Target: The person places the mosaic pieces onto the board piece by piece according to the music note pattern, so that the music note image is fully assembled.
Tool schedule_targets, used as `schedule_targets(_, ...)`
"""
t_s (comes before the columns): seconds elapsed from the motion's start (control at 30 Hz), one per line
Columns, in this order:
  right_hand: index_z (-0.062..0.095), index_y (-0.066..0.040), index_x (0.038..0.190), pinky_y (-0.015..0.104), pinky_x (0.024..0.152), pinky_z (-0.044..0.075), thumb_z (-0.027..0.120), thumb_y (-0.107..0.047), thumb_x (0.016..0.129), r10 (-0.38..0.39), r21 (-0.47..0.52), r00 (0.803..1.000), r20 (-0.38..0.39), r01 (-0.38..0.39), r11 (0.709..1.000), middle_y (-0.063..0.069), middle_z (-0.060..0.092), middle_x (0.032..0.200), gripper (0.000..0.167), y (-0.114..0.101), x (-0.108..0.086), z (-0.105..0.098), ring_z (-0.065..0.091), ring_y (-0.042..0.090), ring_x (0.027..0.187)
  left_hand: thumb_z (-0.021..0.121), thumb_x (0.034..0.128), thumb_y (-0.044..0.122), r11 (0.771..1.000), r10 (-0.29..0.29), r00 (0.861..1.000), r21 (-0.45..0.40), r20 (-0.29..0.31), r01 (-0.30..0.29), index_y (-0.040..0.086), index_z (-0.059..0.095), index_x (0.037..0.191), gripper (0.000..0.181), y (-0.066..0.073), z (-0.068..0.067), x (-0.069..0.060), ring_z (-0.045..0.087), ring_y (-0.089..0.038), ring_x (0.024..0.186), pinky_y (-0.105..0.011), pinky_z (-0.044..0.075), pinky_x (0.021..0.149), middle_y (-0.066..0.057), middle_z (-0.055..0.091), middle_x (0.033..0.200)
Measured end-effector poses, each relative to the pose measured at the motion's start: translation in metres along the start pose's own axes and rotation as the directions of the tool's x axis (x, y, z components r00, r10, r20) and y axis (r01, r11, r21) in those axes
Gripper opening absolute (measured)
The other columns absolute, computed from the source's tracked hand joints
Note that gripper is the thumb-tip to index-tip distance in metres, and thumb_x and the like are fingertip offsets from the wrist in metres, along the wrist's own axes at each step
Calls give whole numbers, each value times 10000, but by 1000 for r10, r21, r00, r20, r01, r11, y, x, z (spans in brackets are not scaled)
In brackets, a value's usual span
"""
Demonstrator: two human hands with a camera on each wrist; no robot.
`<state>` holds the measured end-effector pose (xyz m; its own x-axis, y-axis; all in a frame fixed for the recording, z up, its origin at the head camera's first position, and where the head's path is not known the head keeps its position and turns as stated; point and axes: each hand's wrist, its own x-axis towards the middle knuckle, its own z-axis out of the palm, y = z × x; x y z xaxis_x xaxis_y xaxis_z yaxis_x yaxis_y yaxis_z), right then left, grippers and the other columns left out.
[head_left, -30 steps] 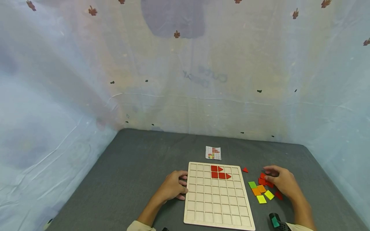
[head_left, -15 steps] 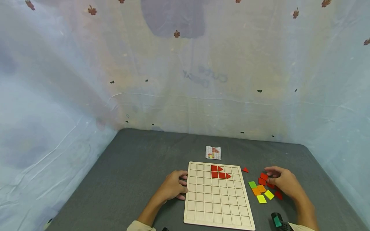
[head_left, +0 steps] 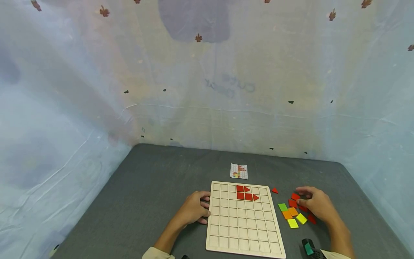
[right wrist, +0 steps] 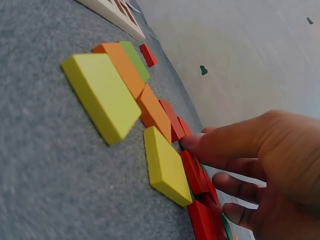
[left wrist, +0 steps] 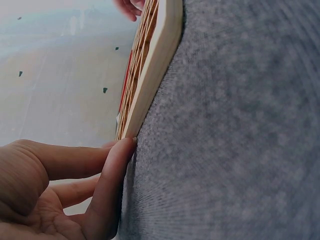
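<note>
In the head view a wooden grid board (head_left: 242,223) lies on the grey cloth, with several red squares and triangles set in its upper cells. My left hand (head_left: 193,208) rests at the board's left edge; in the left wrist view its fingertips (left wrist: 127,145) touch the rim. To the board's right, my right hand (head_left: 318,203) hovers low over several loose red tiles (head_left: 292,203), fingers loosely bent. The right wrist view has its thumb (right wrist: 192,142) against or close by the red tiles; contact is hard to tell. The palm hides part of the red pile.
Beside the red tiles lie a green tile (head_left: 283,207), orange tiles (head_left: 286,215) and yellow tiles (head_left: 292,223). A lone red triangle (head_left: 274,190) sits near the board's upper right corner. Behind the board is a printed pattern card (head_left: 239,171). A curtain (head_left: 207,90) encloses the table.
My right hand has shifted very slightly to the right, uncovering more of the uppermost loose red tile. The left hand and the board stay where they were.
</note>
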<state>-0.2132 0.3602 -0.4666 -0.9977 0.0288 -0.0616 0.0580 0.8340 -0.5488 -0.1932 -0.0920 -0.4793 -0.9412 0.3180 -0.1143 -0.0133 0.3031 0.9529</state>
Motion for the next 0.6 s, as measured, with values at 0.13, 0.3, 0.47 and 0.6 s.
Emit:
schedule_targets(0.13, 726, 57, 1237, 661, 907, 531, 788, -158, 927, 16, -16, 1000, 11, -16, 1000, 338, 609, 1276, 382, 2, 0, 0, 617, 449, 1074, 748, 827, -122, 1000, 3, 1000, 0, 3, -3, -78, 560, 1452, 654, 0, 0, 0, 650, -275, 1056, -378, 663, 578, -179, 587, 1264)
schedule_targets(0.3, 747, 49, 1199, 630, 869, 543, 784, -192, 941, 22, -35, 999, 31, -21, 999, 327, 600, 1226, 356, 3, 1, 1, 606, 425, 1032, 747, 831, -122, 1000, 3, 1000, -2, 4, -3, -82, 558, 1452, 650, 1, 0, 0, 650, -272, 1052, -376, 664, 580, -179, 583, 1263)
schedule_targets(0.47, 747, 46, 1200, 583, 843, 571, 767, -194, 952, 23, -46, 999, 33, -21, 999, 274, 665, 1173, 346, 4, 3, 1, 645, 352, 984, 746, 826, -125, 1000, 3, 1000, -2, 5, -3, -89, 556, 1450, 654, 1, 0, 0, 651, -273, 1047, -379, 664, 579, -183, 582, 1260)
schedule_targets(0.6, 736, 57, 1204, 564, 829, 581, 761, -209, 961, 24, -35, 999, 29, -23, 999, 245, 704, 1132, 361, 3, 5, 1, 666, 324, 965, 746, 827, -120, 1000, 5, 1000, -3, 5, -5, -89, 555, 1452, 655, 0, 0, 0, 651, -273, 1050, -380, 665, 580, -183, 582, 1261)
